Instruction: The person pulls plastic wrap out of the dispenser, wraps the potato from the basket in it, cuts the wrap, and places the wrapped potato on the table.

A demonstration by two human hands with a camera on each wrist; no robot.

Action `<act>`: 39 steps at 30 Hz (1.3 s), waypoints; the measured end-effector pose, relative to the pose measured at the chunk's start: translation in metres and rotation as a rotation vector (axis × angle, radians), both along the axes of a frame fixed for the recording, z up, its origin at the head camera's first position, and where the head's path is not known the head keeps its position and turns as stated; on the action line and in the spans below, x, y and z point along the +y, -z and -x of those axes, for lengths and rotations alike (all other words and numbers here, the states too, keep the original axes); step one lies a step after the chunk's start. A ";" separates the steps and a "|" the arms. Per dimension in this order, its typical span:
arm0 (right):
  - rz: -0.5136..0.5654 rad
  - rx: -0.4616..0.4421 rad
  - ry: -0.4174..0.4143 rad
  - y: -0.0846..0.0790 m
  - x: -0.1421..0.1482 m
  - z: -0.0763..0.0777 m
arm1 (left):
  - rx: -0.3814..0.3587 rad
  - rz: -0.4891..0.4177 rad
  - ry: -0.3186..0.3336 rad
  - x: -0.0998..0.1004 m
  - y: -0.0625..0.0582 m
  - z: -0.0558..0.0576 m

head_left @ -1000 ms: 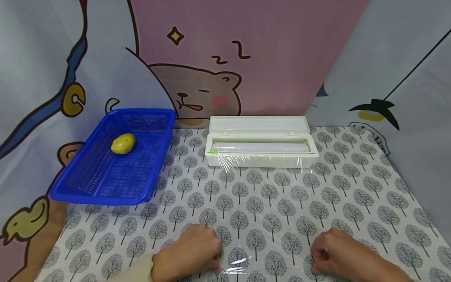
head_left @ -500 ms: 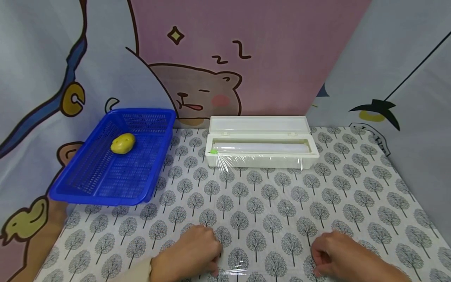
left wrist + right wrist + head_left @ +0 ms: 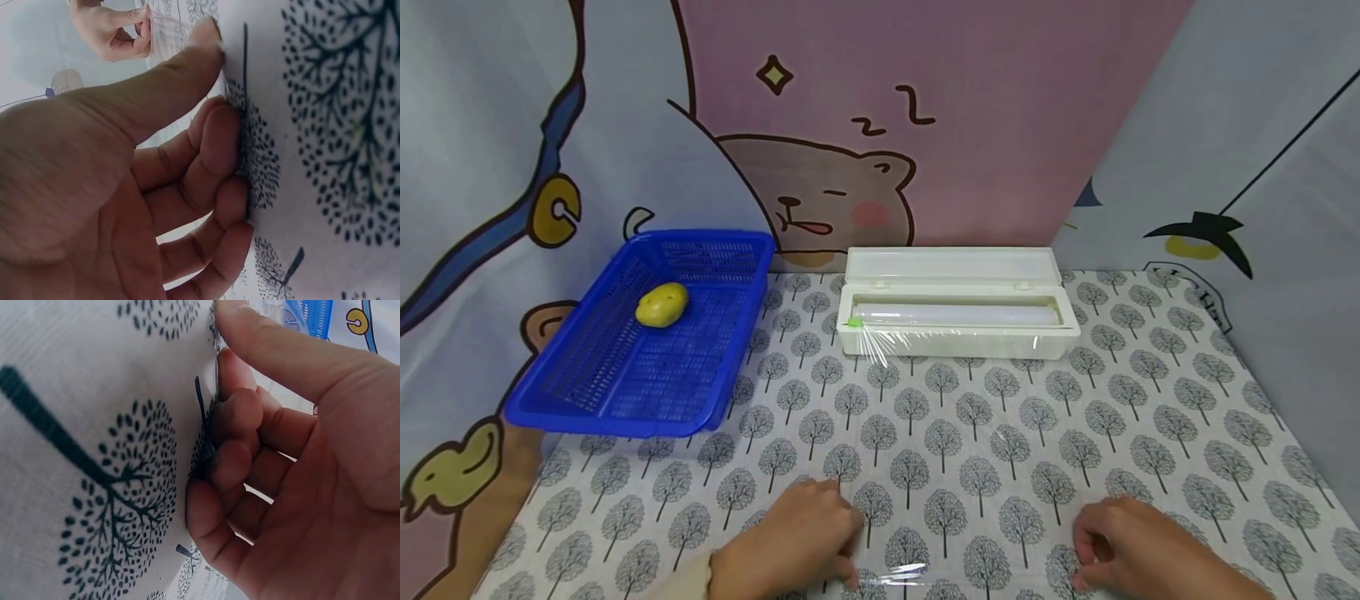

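Clear plastic wrap (image 3: 904, 573) stretches from the white dispenser box (image 3: 958, 343) toward the front of the table, its glare showing between my hands. My left hand (image 3: 801, 533) holds the near edge of the wrap low at the tablecloth, fingers curled and their tips on the cloth. On the other side my right hand (image 3: 1138, 546) has the wrap's edge at its thumb and curled fingers. The left wrist view shows the film (image 3: 169, 28) drawn between both hands. Inside the open box lies the white roll (image 3: 955, 314), with a green slider (image 3: 855, 322) at its left end.
A blue plastic basket (image 3: 715, 367) stands at the left, holding a yellow potato (image 3: 662, 305). The box lid (image 3: 951, 265) is raised at the back. A tree-print tablecloth (image 3: 1210, 442) covers the table, and cartoon-print curtains (image 3: 1000, 117) rise behind it.
My hands have drawn slightly apart, the left one to the left and the right one to the right. Both thumbs sit a little farther from the index fingers. Basket and box have not moved.
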State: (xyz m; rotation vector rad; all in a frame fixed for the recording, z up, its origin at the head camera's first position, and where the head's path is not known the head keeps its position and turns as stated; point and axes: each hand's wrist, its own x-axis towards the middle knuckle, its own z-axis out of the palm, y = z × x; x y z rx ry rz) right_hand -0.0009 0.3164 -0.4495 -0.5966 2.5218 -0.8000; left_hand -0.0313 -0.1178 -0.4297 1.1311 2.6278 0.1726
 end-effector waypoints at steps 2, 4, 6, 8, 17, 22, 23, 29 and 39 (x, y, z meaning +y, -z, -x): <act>0.011 -0.003 0.004 0.000 0.001 0.000 | 0.001 0.005 0.010 -0.001 0.001 0.002; 0.025 -0.008 0.004 0.001 0.001 0.000 | 0.000 0.005 0.020 -0.002 0.002 0.003; 0.032 -0.030 0.011 0.000 0.002 0.000 | 0.011 0.003 0.031 -0.003 0.003 0.004; 0.039 -0.049 0.011 -0.001 0.002 0.000 | 0.014 0.002 0.037 -0.003 0.003 0.004; 0.068 -0.068 -0.021 -0.005 0.005 0.001 | 0.013 0.002 0.034 -0.004 0.002 0.004; 0.076 -0.086 -0.025 -0.004 0.007 0.001 | -0.007 -0.005 0.024 -0.005 0.002 0.002; 0.077 -0.093 -0.026 -0.004 0.008 0.001 | -0.015 -0.007 0.021 -0.005 0.002 0.002; 0.081 -0.124 -0.014 -0.004 0.007 0.001 | -0.039 -0.028 0.017 -0.007 -0.001 0.001; 0.074 -0.133 0.004 -0.003 0.008 0.002 | -0.056 -0.096 0.033 -0.010 -0.001 0.001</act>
